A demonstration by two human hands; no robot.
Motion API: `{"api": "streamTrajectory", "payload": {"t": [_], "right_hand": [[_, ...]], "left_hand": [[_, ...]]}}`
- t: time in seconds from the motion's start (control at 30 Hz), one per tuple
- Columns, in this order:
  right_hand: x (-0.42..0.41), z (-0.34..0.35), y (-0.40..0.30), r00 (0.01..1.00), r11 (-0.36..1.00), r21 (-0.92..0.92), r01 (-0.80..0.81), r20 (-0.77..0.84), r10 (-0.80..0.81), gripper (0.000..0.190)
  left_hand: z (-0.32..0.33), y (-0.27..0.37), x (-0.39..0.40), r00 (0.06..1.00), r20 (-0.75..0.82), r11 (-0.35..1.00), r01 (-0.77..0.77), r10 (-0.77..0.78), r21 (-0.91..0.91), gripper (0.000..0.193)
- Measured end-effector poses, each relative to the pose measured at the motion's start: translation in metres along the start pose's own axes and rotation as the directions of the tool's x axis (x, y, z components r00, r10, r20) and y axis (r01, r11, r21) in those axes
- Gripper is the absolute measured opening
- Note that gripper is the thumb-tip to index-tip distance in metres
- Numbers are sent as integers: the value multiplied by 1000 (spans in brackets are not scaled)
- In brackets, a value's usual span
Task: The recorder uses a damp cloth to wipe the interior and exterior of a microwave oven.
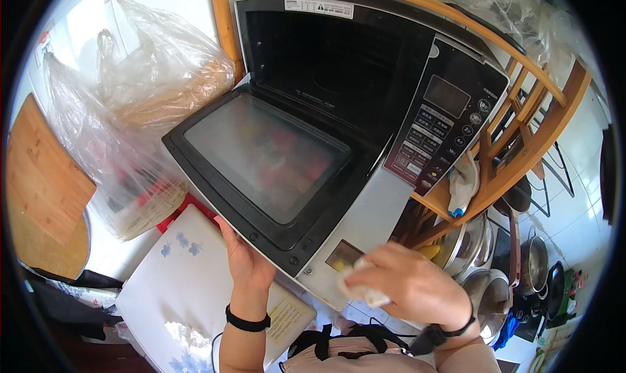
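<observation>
A microwave oven (337, 65) stands on a wooden rack with its door (264, 162) swung down, the glass window facing up. My left hand (249, 263) supports the door's outer edge from below, thumb at the rim. In my right hand (406, 280) is a crumpled white cloth (362, 285), over a light metal surface near the door's lower right corner; the hand is slightly blurred. A small dark rectangular window (344, 254) lies in that surface beside the cloth. The control panel (440, 114) is right of the dark oven cavity.
A white lidded appliance (186, 275) with blue flowers and crumpled white paper (188, 338) on top is at lower left. Plastic bags (127, 128) hang on the left wall beside wooden cutting boards (46, 177). Pots and pans (533, 263) stand at the right.
</observation>
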State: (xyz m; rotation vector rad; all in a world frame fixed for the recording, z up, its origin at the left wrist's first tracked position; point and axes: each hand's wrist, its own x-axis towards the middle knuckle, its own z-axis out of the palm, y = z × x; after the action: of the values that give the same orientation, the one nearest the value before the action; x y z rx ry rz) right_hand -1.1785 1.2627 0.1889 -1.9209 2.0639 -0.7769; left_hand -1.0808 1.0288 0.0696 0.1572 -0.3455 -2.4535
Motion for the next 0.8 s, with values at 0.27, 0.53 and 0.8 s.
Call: {"api": "streamTrajectory", "payload": {"t": [0.27, 0.53, 0.8], "right_hand": [[7, 27, -13, 997, 964, -257, -63, -61, 49, 36], [5, 1, -17, 992, 976, -212, -47, -125, 21, 42], [-13, 8, -14, 992, 967, -223, -127, -5, 129, 53]], "left_hand": [[-1, 0, 2, 1000, -29, 1000, 9, -9, -8, 60], [1, 0, -1, 999, -45, 1000, -4, 5, 23, 63], [-3, 3, 0, 1000, -17, 1000, 10, -10, 10, 63]]}}
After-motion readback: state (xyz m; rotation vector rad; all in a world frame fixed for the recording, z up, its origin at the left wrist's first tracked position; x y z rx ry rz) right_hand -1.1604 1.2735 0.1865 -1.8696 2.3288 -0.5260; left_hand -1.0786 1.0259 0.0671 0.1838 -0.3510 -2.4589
